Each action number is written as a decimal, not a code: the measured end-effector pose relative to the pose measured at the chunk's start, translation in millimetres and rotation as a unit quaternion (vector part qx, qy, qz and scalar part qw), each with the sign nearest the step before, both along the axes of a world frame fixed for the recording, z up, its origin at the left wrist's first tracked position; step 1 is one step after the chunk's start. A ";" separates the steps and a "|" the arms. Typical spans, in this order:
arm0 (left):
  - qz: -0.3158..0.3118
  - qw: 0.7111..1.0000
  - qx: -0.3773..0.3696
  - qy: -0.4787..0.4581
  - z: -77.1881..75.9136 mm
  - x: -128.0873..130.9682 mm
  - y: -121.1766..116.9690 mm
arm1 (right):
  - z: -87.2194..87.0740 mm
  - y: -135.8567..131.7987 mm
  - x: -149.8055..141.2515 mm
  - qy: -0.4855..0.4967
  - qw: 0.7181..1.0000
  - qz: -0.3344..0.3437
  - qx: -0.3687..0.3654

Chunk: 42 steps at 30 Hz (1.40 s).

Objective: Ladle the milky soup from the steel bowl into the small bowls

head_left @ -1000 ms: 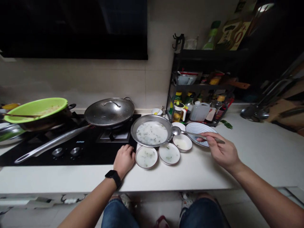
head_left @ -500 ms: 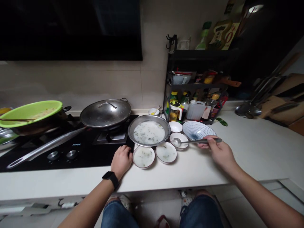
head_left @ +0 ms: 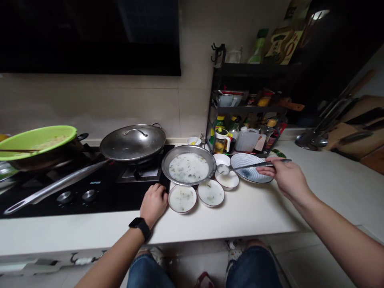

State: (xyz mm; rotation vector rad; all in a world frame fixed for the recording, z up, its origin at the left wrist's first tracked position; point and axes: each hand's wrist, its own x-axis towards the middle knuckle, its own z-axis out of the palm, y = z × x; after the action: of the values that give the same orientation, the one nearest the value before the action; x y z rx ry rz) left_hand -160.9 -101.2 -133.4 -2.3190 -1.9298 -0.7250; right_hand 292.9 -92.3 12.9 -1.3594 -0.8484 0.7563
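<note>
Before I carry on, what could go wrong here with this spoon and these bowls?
The spoon in the right hand seems to hold liquid, so it could drip onto the counter as it crosses the white bowl. The left hand rests right beside the small soup bowl, so a slip could tip it. The bowls and steel basin sit close together, so one knock might slop several.

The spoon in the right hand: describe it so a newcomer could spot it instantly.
On the white counter, right of the black stove, sits a metal pan of milky soup. Beside it, a long metal spoon reaches left from the right hand over a blue-and-white bowl, the only utensil in a hand.
</note>
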 end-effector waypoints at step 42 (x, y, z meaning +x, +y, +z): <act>0.005 1.000 0.014 -0.008 -3.4 1.6 0.8 | -57.7 -41.3 9.1 -0.447 0.872 0.124 0.154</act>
State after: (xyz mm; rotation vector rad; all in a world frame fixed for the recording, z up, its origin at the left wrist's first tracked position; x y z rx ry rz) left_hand -159.3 -100.4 -136.8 -2.2929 -1.9229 -0.7682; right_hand 301.9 -133.6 -44.7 -1.3002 -1.8176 0.1089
